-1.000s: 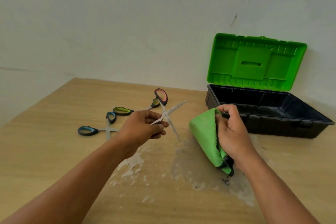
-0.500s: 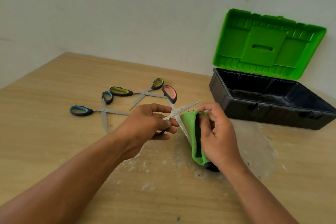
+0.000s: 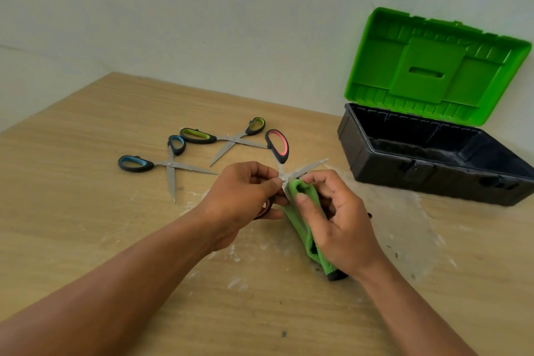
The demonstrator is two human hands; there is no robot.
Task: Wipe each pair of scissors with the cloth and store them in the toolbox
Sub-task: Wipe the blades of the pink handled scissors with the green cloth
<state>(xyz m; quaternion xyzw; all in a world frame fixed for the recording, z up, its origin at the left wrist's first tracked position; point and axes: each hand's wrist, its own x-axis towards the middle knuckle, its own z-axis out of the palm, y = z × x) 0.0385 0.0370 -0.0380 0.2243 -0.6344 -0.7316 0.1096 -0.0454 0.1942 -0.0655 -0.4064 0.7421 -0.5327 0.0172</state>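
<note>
Green cloth [image 3: 302, 220] is wrapped round one blade of the red scissors [image 3: 278, 147], just below the pivot. Right grip [image 3: 341, 228]: fingers and thumb curled, pinching the cloth onto that blade. Left grip [image 3: 239, 199]: thumb and fingers closed on the red scissors at the pivot, with the lower handle mostly hidden in the palm. The blades are spread wide. The free blade points right, toward the toolbox [image 3: 419, 165], and the upper handle stands above the left grip. Both grips are over the middle of the desk [image 3: 86, 182], above a patch of white scuffs. Blue scissors [image 3: 167, 163] and green scissors [image 3: 228, 139] lie open on the desk, behind and left of the grips, just beside each other. The toolbox sits at the right rear of the desk with its green lid [image 3: 433, 66] raised.
</note>
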